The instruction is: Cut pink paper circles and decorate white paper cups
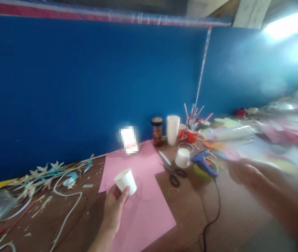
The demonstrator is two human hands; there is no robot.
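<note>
My left hand [114, 204] grips a small white paper cup [126, 182], tilted, above a sheet of pink paper [143, 217] on the brown table. Out to the right, my right hand [246, 171] is smeared by motion, close to scattered coloured paper; its fingers cannot be made out. Between the hands lie scissors [174, 176] with black handles, a white pen [165, 158] and a second white cup [182, 158] standing upside down. A blue glue gun [205, 163] rests on a yellow roll [201, 172].
A dark-lidded jar [157, 132], a tall white cup stack [173, 130] and a red cup with brushes [192, 135] stand by the blue wall [86, 80]. A white cable [70, 213] and scraps [44, 171] lie left. The glue gun's black cord [212, 220] runs forward.
</note>
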